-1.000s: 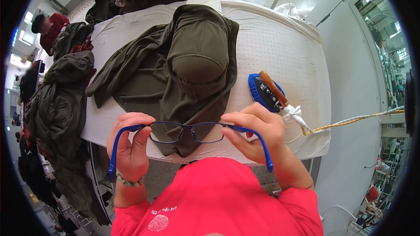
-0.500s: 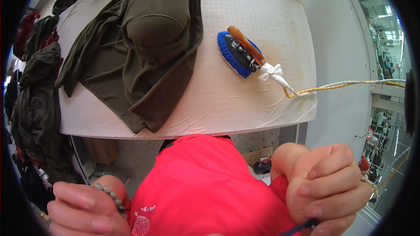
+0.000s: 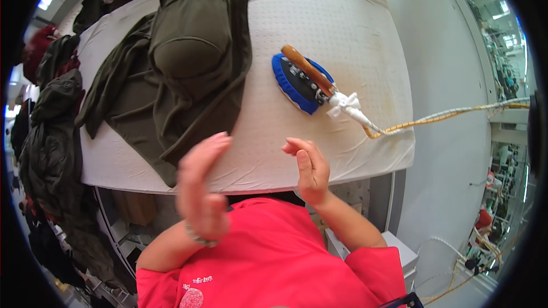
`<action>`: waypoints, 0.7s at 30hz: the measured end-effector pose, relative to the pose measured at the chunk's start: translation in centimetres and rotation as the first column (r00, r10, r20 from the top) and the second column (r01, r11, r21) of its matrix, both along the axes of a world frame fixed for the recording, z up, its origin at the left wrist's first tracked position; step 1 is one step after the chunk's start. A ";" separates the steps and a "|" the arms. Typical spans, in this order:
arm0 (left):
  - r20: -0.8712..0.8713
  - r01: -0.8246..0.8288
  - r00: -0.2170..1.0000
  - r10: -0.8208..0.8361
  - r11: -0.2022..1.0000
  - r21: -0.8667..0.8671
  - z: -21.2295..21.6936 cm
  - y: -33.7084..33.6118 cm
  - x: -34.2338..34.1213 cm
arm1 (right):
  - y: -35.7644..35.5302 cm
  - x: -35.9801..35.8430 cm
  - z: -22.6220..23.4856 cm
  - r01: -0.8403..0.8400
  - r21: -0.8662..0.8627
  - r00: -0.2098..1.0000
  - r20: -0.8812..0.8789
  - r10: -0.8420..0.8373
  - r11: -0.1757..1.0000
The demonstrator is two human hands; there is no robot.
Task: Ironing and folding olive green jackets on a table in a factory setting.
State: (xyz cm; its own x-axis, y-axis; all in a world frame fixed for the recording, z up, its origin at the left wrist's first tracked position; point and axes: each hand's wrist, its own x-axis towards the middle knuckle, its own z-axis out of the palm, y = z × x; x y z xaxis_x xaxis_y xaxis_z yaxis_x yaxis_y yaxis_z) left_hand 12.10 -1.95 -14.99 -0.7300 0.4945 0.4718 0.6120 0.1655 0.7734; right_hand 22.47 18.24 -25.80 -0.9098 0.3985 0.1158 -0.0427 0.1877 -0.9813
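Note:
My left hand (image 3: 202,188), a little smeared by motion, is raised at the table's near edge by the lower hem of a dark olive garment (image 3: 197,97). Its fingers are stretched out and nothing is in it. The garment lies on the padded white table, with a rounded, domed part near its top and loose folds below. My right hand (image 3: 312,172) is held up over the near edge to the right, fingers loosely bent and apart, holding nothing. Beyond it an iron (image 3: 302,82) with a wooden handle and blue rim rests on the table, touched by neither hand.
White cloth (image 3: 345,105) is tied where the iron's cord (image 3: 434,120) begins; the cord runs off to the right. Dark garments (image 3: 54,131) hang in a heap along the left side of the padded table (image 3: 365,40). A pale panel (image 3: 445,80) stands along the right.
Both hands have come up from low at my sides toward the table's near edge, and their curled fingers have opened. The view has shifted slightly; garment and iron lie as before.

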 end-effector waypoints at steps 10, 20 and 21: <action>-0.551 0.302 0.692 -0.466 0.880 -0.365 -7.3 1.2 2.3 | -8.6 -8.0 4.2 -0.136 -0.988 0.761 -0.150 0.632 -0.071; -0.617 0.229 0.689 -0.380 0.922 -0.312 -9.7 -8.0 -4.7 | -15.4 -8.8 4.7 0.120 -0.951 0.834 -0.059 0.549 -0.284; -0.624 0.226 0.688 -0.372 0.926 -0.302 -10.1 -8.9 -5.9 | -15.5 -9.0 4.6 0.142 -0.942 0.845 -0.045 0.533 -0.304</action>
State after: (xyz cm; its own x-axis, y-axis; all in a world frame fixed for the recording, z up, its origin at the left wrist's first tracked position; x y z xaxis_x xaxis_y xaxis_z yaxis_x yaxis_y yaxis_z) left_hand 6.21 -10.89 -25.05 -0.0645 0.7608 0.6458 0.9919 -0.0223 0.1254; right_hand 13.46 2.77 -21.19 -0.7716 -0.5151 -0.3732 0.4971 -0.8544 0.1514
